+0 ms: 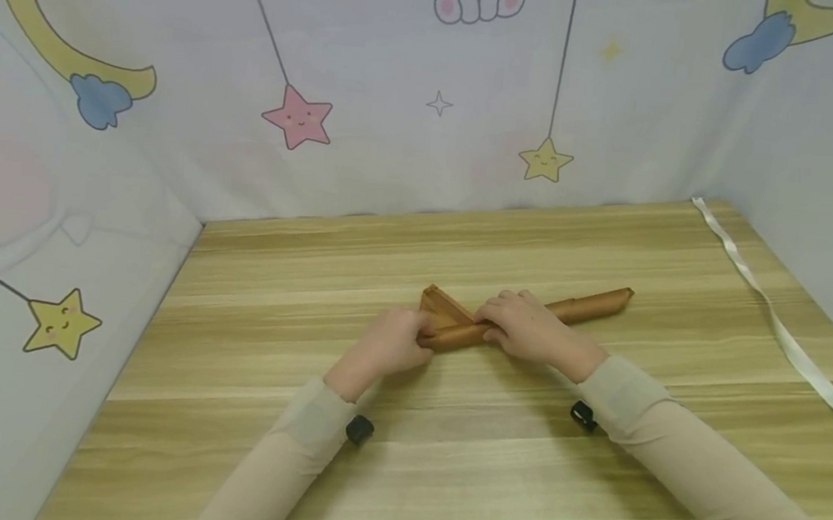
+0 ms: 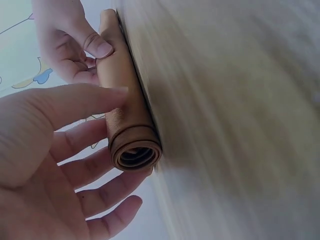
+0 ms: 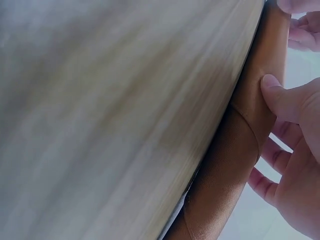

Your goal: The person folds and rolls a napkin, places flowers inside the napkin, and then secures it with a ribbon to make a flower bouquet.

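A brown sheet with a fine ribbed surface is rolled into a long tube that lies slantwise on the table. Beside its left part a triangular flap of the same brown stands out on the far side. My left hand holds the tube's left end, thumb on the near face and fingers behind. Coiled layers show in the open end of the tube in the left wrist view. Near the middle, my right hand grips the tube with the thumb in front and the fingers behind it.
A white ribbon runs along the right side of the wood-grain table. Pale cloth walls printed with stars and moons close off the back and sides. A small black device sits at each wrist.
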{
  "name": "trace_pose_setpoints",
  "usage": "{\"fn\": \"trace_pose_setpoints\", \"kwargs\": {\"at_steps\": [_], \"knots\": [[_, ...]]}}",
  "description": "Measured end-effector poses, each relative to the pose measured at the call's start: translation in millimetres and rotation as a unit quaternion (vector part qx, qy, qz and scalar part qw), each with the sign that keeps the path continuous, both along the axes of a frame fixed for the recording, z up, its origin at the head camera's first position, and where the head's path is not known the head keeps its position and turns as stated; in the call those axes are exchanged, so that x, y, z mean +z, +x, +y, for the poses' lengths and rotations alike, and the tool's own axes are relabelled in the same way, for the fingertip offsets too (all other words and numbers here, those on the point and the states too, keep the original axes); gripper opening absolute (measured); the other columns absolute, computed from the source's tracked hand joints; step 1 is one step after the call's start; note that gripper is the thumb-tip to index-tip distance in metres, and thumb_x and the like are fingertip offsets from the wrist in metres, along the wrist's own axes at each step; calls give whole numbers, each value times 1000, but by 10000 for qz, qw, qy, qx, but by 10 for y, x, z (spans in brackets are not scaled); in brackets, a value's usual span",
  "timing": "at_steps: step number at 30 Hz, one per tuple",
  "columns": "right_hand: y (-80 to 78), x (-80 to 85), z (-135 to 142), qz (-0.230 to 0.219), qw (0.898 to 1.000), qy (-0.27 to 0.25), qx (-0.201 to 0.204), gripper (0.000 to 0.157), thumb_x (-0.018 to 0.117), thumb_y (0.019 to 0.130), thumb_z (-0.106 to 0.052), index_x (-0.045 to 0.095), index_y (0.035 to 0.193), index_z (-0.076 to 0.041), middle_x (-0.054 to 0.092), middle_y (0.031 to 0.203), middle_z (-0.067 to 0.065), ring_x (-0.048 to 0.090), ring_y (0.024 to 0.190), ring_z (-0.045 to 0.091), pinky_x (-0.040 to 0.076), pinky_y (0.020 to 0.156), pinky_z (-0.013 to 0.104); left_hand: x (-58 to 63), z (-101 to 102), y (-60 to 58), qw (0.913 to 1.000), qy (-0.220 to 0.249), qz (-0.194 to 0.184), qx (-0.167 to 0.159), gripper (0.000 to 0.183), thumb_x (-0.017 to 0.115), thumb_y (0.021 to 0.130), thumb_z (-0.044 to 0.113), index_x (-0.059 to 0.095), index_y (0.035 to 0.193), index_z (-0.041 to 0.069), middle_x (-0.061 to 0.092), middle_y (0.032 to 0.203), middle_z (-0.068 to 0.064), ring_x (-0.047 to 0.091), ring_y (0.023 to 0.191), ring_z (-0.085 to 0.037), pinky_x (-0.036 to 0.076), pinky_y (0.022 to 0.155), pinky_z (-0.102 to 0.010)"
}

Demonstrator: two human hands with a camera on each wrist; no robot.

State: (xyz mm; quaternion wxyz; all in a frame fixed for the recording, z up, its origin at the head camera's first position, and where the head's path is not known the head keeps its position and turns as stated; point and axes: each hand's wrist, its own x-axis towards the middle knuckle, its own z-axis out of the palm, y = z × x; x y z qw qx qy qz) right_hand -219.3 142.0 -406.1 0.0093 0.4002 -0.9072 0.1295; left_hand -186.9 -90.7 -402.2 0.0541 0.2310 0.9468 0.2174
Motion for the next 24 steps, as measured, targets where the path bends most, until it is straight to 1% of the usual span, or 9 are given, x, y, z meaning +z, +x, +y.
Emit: {"fn": "trace_pose_setpoints", "kwargs": {"at_steps": [2, 5, 9, 11, 14, 17, 21, 24], "knots": [[2, 10, -7, -66, 10000, 37, -26, 24, 68, 89, -14, 67, 112, -7, 68, 110, 5, 59, 97, 25, 45, 84, 44, -5, 1, 1, 9999, -52, 115, -8, 18, 74, 76, 2, 71, 94, 3, 68, 92, -8, 61, 78, -19, 52, 73, -34], [-7, 14, -13, -156, 9999, 33, -53, 25, 67, 89, -13, 67, 113, -7, 68, 109, 6, 60, 97, 25, 45, 84, 45, -4, 3, -2, 9998, -82, 184, 10, 19, 72, 74, -1, 72, 92, 5, 66, 89, -6, 58, 77, -17, 51, 70, -32], [-38, -10, -13, -209, 9997, 34, -87, 25, 67, 90, -16, 67, 113, -7, 69, 109, 6, 60, 99, 26, 46, 86, 46, 20, 2, -7, 10000, 3, 70, 14, 22, 68, 76, -3, 74, 95, 6, 66, 84, -4, 52, 70, -14, 46, 64, -27], [-50, -22, -13, -192, 9998, 50, -75, 26, 67, 90, -20, 67, 113, -8, 68, 109, 6, 59, 100, 26, 46, 86, 47, 35, -3, -7, 10000, 24, -19, -8, 24, 67, 78, -2, 74, 100, 7, 67, 85, -5, 51, 69, -14, 45, 64, -26], [-61, -28, -15, -112, 9999, 17, 38, 31, 72, 87, -25, 68, 112, -7, 65, 106, 5, 58, 100, 25, 46, 84, 46, 49, -14, -6, 10000, -19, -43, -62, 24, 68, 80, 0, 73, 104, 4, 70, 92, -8, 55, 73, -15, 49, 67, -28], [-65, -28, -25, 15, 9998, -51, 186, 33, 76, 83, -25, 68, 110, -7, 63, 102, 5, 58, 98, 24, 46, 83, 46, 48, -28, -9, 10000, -37, -65, -59, 26, 68, 82, 2, 69, 108, 0, 70, 97, -11, 60, 78, -19, 52, 71, -33], [-60, -25, -46, 132, 9995, -78, 263, 28, 75, 84, -20, 69, 109, -10, 66, 102, 4, 59, 96, 23, 47, 82, 45, 26, -46, -15, 9999, 79, -144, 25, 25, 68, 84, 3, 66, 109, 3, 69, 99, -12, 64, 85, -23, 53, 75, -37], [-47, -16, -65, 140, 9996, -35, 244, 24, 72, 86, -18, 69, 108, -10, 67, 102, 4, 60, 95, 24, 46, 81, 45, -1, -55, -22, 9998, 110, -187, 42, 23, 69, 84, 4, 68, 107, 2, 69, 103, -11, 65, 91, -23, 53, 79, -37]]}}
